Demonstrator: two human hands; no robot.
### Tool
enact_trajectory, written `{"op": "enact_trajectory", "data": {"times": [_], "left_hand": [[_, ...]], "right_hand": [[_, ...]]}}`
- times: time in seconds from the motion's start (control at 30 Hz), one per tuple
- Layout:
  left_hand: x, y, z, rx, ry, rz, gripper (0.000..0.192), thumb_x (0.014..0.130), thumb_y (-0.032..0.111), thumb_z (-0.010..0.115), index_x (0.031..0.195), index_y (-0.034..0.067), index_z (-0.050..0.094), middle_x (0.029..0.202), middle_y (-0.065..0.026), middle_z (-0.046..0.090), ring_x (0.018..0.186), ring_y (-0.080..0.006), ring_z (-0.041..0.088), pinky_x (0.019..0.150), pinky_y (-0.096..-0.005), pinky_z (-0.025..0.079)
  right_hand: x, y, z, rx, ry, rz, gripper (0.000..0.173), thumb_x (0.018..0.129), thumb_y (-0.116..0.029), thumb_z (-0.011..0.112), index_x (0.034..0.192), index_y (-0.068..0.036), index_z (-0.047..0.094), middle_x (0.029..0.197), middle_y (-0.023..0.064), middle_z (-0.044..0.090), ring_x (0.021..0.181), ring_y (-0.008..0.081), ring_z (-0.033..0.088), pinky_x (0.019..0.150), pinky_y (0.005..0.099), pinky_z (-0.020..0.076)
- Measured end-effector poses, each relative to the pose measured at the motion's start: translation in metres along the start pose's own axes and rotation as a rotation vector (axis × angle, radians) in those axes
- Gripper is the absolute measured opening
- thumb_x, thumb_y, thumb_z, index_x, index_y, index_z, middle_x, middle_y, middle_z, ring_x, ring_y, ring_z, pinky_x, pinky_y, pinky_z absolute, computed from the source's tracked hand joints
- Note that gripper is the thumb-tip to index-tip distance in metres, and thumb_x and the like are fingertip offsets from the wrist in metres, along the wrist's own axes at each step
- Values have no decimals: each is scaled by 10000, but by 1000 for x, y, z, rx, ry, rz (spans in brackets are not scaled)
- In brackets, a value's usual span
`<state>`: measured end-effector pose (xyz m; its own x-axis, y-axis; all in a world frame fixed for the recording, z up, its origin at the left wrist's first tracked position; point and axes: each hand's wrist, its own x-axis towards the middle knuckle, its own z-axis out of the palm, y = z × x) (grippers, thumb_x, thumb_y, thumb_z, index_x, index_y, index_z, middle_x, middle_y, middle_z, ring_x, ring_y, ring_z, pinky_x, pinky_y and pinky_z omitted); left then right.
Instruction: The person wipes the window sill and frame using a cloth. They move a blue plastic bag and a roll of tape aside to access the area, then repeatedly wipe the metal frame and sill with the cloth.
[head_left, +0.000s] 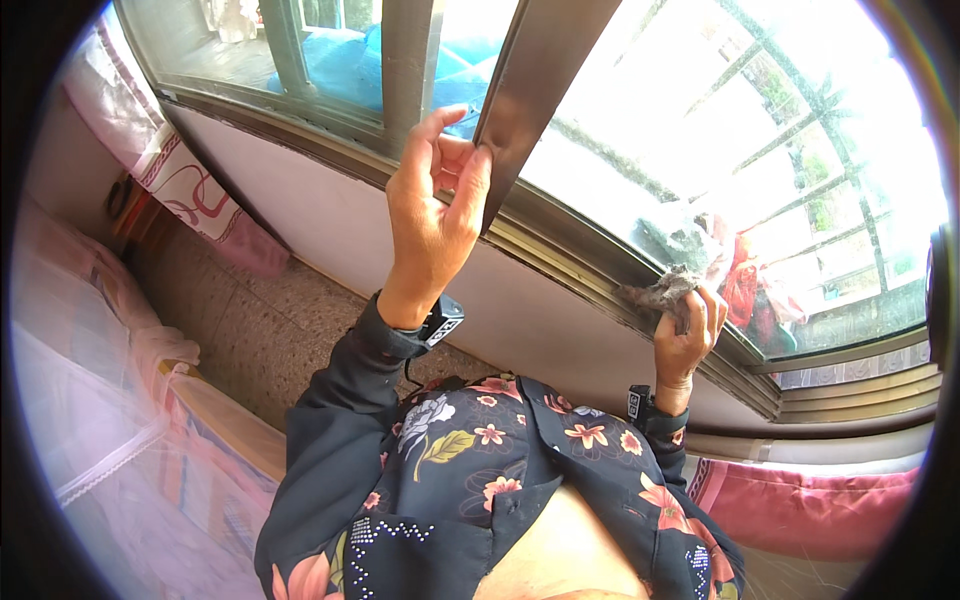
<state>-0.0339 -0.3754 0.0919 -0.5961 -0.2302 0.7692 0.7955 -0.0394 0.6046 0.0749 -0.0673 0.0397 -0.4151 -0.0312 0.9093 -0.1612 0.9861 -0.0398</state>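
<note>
My left hand (431, 202) is raised at the upright metal stile (529, 90) of a sliding window. Its thumb tip meets the stile's edge, the index finger stands apart, and the other fingers curl inward. Whether they grip the edge or only rest against it is unclear. Bunched in the fingers of my right hand (690, 337) is a dirty grey cloth (666, 291). One end of the cloth lies along the bottom rail of the window, by the metal track (559, 259). Small black devices are strapped to both wrists.
Behind the glass are a blue plastic sheet (341, 67), red plastic bags (742, 281) and window bars. A patterned curtain (184, 180) hangs at left, and pink fabric (810, 506) lies at right. Sheer pink netting (97, 390) covers furniture beside a speckled floor (277, 322).
</note>
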Motion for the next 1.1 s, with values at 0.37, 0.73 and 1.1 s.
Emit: {"op": "enact_trajectory", "data": {"times": [0.37,0.73,1.1], "left_hand": [[30,-19,-12,228,26,123,90,956,83,649,1012,24,610,712,23,599,578,-29,529,502,-187,421],[31,-18,-14,299,17,157,42,959,50,629,965,16,604,710,19,601,586,-30,547,521,-199,442],[13,-10,-25,-185,118,-116,63,978,41,566,1038,22,569,787,-46,617,604,-91,579,521,-225,487]], "right_hand": [[6,-9,3,5,-4,-32,353,620,63,597,953,-35,660,1056,145,637,958,367,565,879,447,460],[7,-13,4,24,10,-22,321,620,61,592,923,-25,655,1027,147,642,932,365,568,865,443,460],[10,-9,7,27,17,-64,292,640,63,609,911,-39,642,1018,153,652,935,371,589,841,442,487]]}}
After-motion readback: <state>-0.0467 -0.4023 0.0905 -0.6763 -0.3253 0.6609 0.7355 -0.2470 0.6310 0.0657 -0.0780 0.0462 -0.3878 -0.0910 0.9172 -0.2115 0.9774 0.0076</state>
